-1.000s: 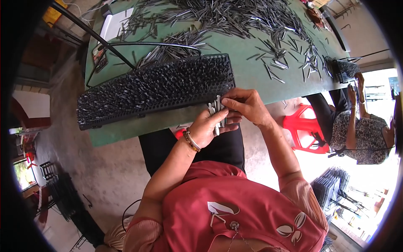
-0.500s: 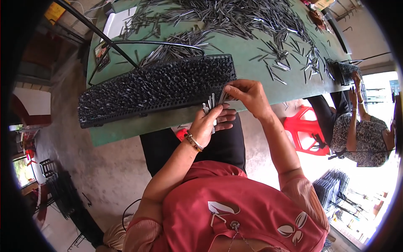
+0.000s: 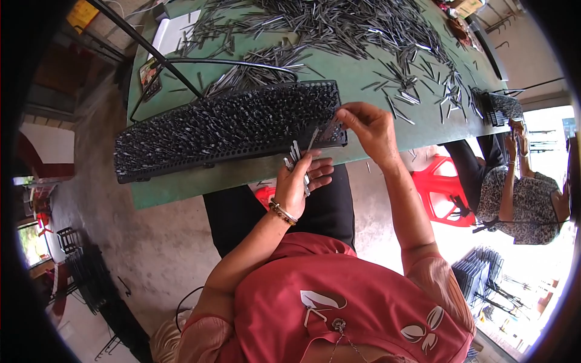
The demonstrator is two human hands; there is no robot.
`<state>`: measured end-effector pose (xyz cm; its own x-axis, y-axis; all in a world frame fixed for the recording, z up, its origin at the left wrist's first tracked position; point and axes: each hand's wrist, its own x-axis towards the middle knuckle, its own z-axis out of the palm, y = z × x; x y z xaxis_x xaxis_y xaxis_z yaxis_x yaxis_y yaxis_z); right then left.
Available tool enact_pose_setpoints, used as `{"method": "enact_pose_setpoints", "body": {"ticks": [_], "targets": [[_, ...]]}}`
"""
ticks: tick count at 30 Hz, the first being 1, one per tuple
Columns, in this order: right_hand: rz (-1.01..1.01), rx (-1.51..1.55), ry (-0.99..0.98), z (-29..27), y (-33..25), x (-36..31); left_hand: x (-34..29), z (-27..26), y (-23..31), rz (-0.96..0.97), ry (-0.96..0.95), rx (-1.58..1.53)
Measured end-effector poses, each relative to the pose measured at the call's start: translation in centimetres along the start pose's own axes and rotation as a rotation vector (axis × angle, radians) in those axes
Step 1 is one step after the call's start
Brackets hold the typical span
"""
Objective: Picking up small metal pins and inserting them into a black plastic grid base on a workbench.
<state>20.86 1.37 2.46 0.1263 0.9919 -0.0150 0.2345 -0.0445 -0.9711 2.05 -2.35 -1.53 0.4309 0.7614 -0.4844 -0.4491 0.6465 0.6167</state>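
Note:
A long black perforated rack [image 3: 230,156] lies along the table's near edge, packed with upright dark strips; its right end shows bare holes. Below that end, my left hand [image 3: 293,189] is closed round several thin metal strips [image 3: 295,152], which stick up past the thumb. My right hand [image 3: 376,134] is over the rack's right end, thumb and forefinger pinched on a thin strip [image 3: 330,128], partly blurred. The two hands are apart.
Loose dark strips [image 3: 339,27] are heaped across the green table [image 3: 363,97]. A black metal rod frame [image 3: 181,77] rises behind the rack. At right, a co-worker [image 3: 514,193] sits by a red stool [image 3: 439,187] at another rack.
My right hand has moved away from my left hand, slightly right and up to the rack's right end. My left hand has dropped slightly, still holding the strips.

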Motion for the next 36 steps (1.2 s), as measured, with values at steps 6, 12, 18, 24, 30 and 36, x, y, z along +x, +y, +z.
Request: {"method": "enact_pose_setpoints", "body": {"ticks": [6,12,18,24,30,36], "targets": [[-0.259,-0.171,0.154,1.8,0.2,1.2,-0.6,-0.4,-1.3,-0.087,-0.028,-0.029],[-0.294,-0.233,0.138,2.6,0.8,1.5,-0.7,-0.3,-1.4,-0.096,-0.046,-0.021],[-0.429,-0.419,0.147,2.8,0.4,1.4,-0.7,-0.3,-1.4,-0.1,-0.048,-0.016],[-0.441,-0.411,0.179,2.6,1.0,1.4,-0.6,-0.5,-1.6,-0.111,-0.05,-0.016],[-0.624,-0.494,0.126,2.3,1.3,1.7,-0.7,-0.3,-1.6,-0.112,-0.048,-0.019],[-0.697,-0.551,0.131,2.7,1.5,1.7,-0.6,-0.2,-1.8,-0.117,-0.047,-0.011]]}}
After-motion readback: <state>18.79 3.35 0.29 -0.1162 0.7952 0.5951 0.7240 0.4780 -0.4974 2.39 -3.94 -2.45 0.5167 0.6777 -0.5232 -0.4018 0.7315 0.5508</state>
